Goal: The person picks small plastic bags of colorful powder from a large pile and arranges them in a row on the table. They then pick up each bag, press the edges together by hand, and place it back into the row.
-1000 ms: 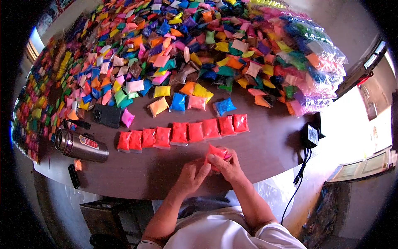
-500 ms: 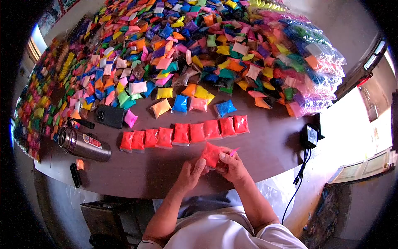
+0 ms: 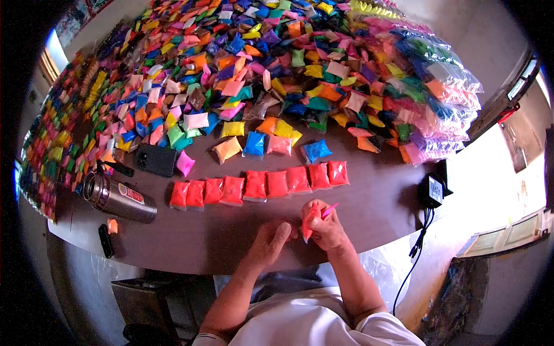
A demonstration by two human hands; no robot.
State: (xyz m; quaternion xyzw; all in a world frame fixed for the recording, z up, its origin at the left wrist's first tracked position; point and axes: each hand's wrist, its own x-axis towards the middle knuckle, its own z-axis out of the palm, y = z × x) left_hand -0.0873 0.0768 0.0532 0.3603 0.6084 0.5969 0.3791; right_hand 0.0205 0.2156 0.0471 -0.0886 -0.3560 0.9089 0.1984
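My right hand (image 3: 328,232) grips a small red packet (image 3: 310,222) in clear plastic, seen nearly edge-on and squeezed between thumb and fingers. A thin pink stick (image 3: 330,210), perhaps a pen, pokes out of the same hand. Just to the left, my left hand (image 3: 269,242) is apart from the packet, thumb raised and fingers partly hidden, with nothing seen in it. Beyond both hands lies a row of several red packets (image 3: 255,185), side by side on the brown table (image 3: 231,248).
A large heap of colourful packets (image 3: 231,69) covers the far side, with bagged packets (image 3: 444,98) stacked at right. On the left are a steel flask (image 3: 121,199), a dark phone (image 3: 156,160) and a black object (image 3: 105,241). A cabled black box (image 3: 431,190) sits at the right edge.
My left hand has let go of the red packet and drawn slightly apart. My right hand has shifted a little right and turned the packet from face-up to edge-on.
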